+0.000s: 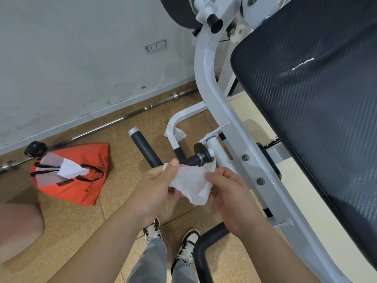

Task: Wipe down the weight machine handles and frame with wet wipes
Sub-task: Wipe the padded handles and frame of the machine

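The brown floor (71, 231) carries an orange bag (81, 186), a barbell (98, 127) and the white machine frame (184, 114).

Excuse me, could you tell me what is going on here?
A person stands beside a white-framed weight machine, holding a crumpled white wipe in both hands: the left hand grips its left side, the right hand pinches its right edge. The wipe is near the machine's lower fittings, seemingly not yet pressed on. An orange bag with white sheets poking out lies on the floor.

White wipe (193, 183), white frame (206, 78), black woven-texture pad (318, 111), orange bag (81, 180) with black lettering, speckled tan floor (71, 231).
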`<control>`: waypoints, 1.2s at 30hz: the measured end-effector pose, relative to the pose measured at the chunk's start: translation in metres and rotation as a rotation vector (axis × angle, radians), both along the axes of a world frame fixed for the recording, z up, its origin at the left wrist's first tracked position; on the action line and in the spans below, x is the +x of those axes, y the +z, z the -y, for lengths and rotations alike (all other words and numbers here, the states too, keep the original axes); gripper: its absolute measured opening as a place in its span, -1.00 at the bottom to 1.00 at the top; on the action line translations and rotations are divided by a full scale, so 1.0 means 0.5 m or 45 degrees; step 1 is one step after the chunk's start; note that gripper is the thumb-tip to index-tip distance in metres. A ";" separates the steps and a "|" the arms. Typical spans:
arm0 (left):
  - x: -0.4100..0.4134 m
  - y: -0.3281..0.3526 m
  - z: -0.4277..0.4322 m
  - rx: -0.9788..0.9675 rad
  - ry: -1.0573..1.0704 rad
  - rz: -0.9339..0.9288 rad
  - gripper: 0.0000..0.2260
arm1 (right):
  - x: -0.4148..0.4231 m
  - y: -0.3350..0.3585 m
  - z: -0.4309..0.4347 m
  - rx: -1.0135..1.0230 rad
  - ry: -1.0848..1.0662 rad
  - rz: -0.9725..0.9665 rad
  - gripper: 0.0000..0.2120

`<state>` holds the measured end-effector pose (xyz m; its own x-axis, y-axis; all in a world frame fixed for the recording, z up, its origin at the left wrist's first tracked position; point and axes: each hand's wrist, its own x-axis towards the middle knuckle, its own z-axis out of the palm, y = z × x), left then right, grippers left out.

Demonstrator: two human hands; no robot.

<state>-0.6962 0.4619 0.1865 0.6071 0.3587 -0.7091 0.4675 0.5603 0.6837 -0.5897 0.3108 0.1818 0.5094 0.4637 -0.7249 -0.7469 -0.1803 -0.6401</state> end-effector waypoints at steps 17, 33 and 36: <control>0.062 -0.010 -0.145 0.616 -0.209 -0.383 -0.92 | -0.088 -0.139 -0.078 -0.151 -0.344 -0.277 -0.84; 0.044 -0.071 -0.035 1.824 -1.379 -0.399 -0.71 | -0.099 -0.191 -0.082 -0.029 -0.503 -0.466 -0.71; 0.033 -0.080 -0.047 1.858 -1.490 -0.450 -0.65 | -0.089 -0.183 -0.070 -0.175 -0.456 -0.447 -0.78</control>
<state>-0.6796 0.4852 0.1465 0.8700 0.2821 -0.4044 0.3354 -0.9398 0.0659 -0.6344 0.3459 0.0902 0.3339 0.1930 -0.9226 -0.9426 0.0611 -0.3283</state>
